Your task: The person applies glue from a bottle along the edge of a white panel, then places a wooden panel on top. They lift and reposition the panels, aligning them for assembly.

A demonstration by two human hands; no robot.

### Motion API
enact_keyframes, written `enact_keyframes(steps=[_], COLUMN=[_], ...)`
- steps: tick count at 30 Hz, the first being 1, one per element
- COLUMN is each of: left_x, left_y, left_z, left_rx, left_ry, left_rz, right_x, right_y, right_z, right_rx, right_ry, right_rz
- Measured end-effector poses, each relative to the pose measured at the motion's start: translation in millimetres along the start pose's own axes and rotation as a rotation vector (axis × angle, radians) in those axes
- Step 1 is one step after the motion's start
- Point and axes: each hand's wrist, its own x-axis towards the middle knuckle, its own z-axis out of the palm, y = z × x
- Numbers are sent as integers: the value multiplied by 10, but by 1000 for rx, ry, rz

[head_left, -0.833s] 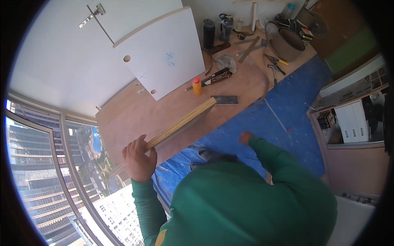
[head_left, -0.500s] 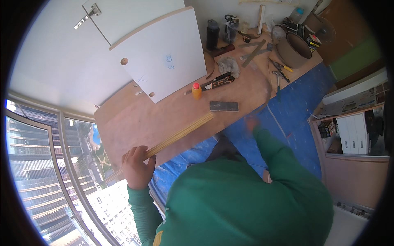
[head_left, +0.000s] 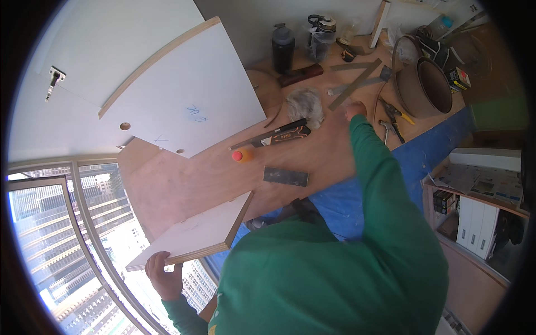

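Observation:
My left hand grips the near-left edge of a white-faced plywood panel. The panel leans at a slant over the bench's front edge, its layered edge facing me. At the far right, my right hand is stretched out over the bench beside a flat metal strip and a crumpled clear plastic bag. Its fingers are mostly out of sight, so whether it holds something is unclear. Between the hands lie a dark sanding block, an orange glue bottle with a red cap and an orange-black utility knife.
A larger white panel leans at the back left of the wooden bench. Pliers, a hammer and a brown round container sit at the right. Blue sheeting covers the floor; windows are at left.
The panel in my left hand has tilted, so its white face shows instead of only its edge. My right hand has moved from the bench's front edge far forward over the bench.

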Motion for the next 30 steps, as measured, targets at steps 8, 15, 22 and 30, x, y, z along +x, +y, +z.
enact_keyframes(steps=[8,15,22,30], left_x=[146,123,130,180], left_y=[128,204,186,120], left_z=[-69,-88,-26,-49], left_rx=[16,95,139,140], left_ry=[-89,-116,-126,-111], left_rz=[-126,-173,-168,-122], right_x=[106,64,331,102], right_y=[-569,-788,-696,-725], right_z=[124,190,236,109], right_rx=[-137,-213,-126,711], right_ry=[-74,-115,-118,-25], right_rz=[236,231,268,369])
